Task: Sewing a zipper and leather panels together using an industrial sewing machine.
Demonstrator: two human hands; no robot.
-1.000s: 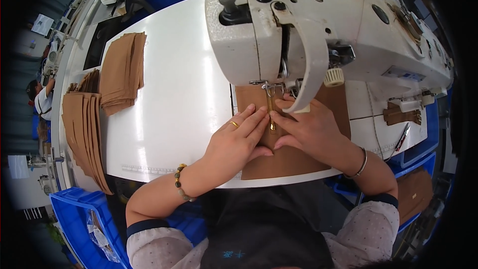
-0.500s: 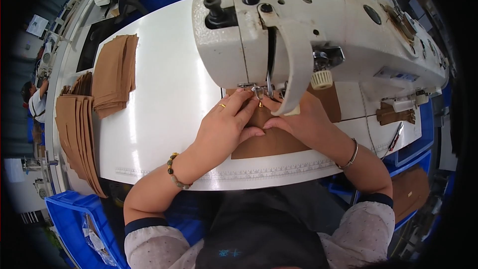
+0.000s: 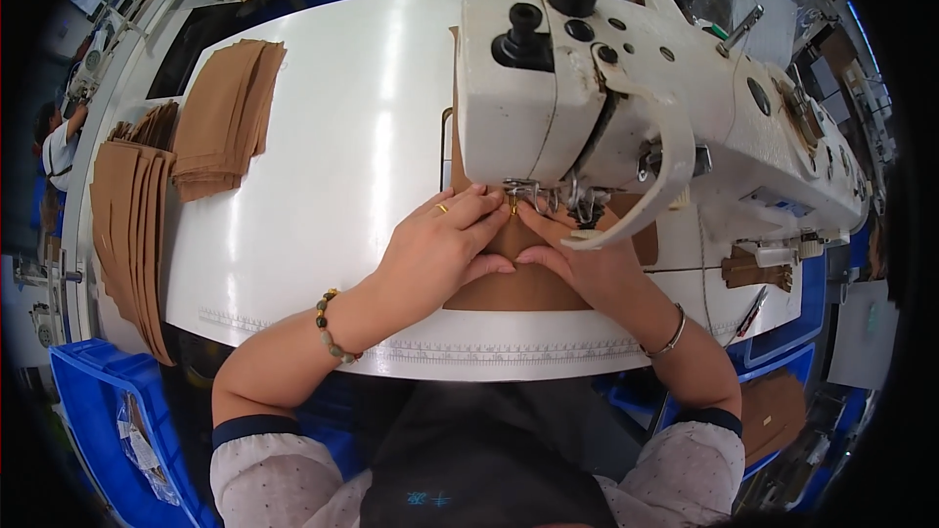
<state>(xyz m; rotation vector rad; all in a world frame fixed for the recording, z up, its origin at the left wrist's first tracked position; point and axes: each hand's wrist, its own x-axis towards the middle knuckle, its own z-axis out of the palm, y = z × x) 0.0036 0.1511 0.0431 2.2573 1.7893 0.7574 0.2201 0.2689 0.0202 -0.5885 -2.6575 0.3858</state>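
Observation:
A brown panel (image 3: pixel 523 288) lies under the sewing machine (image 3: pixel 504 117), a small gold zipper pull (image 3: pixel 514 210) visible at the presser foot (image 3: pixel 538 194). My left hand (image 3: pixel 435 249), with a gold ring, rests on the panel left of the pull, fingertips beside the foot, thumb spread toward the middle. My right hand (image 3: pixel 587 259) presses it from the right, index finger reaching toward the pull, thumb out to the left. Some right fingers are hidden by the machine's curved white guard (image 3: pixel 665 176).
Stacks of brown pieces (image 3: pixel 220 117) (image 3: pixel 127 235) lie on the white table (image 3: pixel 323 137)'s left. Small brown pieces (image 3: pixel 753 274) and snips (image 3: pixel 748 313) sit at right. Blue crates (image 3: pixel 73 372) (image 3: pixel 782 362) flank the table. Another person (image 3: pixel 59 147) works at far left.
Compared with one second ago, the panel and both hands have slid away from me, under the machine head, uncovering the table's front ruler. The camera view has also shifted.

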